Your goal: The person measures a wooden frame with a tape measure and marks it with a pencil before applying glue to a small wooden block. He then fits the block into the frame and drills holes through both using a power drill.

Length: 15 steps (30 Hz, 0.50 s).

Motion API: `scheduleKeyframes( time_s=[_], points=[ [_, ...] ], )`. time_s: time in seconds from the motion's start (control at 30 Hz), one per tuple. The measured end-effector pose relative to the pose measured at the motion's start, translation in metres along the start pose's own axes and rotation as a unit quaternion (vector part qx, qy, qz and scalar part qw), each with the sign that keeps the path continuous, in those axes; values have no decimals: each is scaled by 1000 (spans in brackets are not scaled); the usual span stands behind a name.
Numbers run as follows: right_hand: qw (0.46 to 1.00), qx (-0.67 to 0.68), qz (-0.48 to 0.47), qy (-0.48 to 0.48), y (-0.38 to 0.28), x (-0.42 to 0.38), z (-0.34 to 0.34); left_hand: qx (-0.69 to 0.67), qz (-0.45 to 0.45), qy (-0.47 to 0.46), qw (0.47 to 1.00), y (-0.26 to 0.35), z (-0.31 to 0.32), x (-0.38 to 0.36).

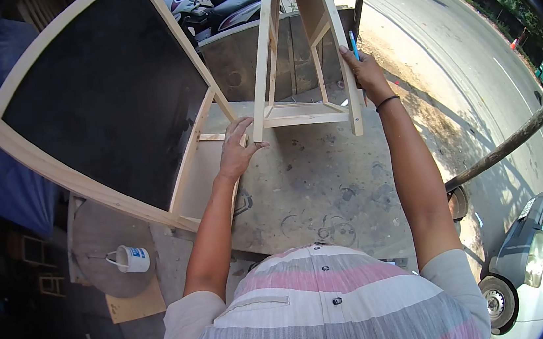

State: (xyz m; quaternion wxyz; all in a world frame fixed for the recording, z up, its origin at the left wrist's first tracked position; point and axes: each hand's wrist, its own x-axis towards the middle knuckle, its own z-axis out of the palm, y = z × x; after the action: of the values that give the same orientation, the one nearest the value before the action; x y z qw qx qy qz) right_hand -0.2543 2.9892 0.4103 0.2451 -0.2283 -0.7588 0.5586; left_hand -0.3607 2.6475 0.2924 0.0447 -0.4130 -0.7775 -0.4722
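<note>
A pale wooden A-frame stand (pixel 305 114) rests on the worn grey worktop, its two legs splayed towards me. My left hand (pixel 238 150) is at the foot of its left leg, thumb against the end and fingers alongside. Higher up on the right leg, my right hand (pixel 367 74) grips the wood. A slim blue pencil or pen (pixel 354 45) sticks up from that same hand, passing behind the fingers. To the left, a large wood-framed blackboard (pixel 104 88) leans at a slant, close to my left forearm.
The worktop (pixel 313 191) is stained with rings. Below left are a white bucket (pixel 133 258) and a tan board (pixel 136 301). Parked motorbikes (pixel 231 5) stand behind a low metal panel. At right are a curved pole (pixel 513 141), a road and a parked white car (pixel 533 268).
</note>
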Motion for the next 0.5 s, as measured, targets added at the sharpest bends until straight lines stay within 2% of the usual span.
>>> scheduleKeyframes(
  time_s=[0.5],
  points=[
    [1000, 11, 2, -2, -1, -9, 1, -32, -31, 14, 999, 11, 3, -9]
  ],
)
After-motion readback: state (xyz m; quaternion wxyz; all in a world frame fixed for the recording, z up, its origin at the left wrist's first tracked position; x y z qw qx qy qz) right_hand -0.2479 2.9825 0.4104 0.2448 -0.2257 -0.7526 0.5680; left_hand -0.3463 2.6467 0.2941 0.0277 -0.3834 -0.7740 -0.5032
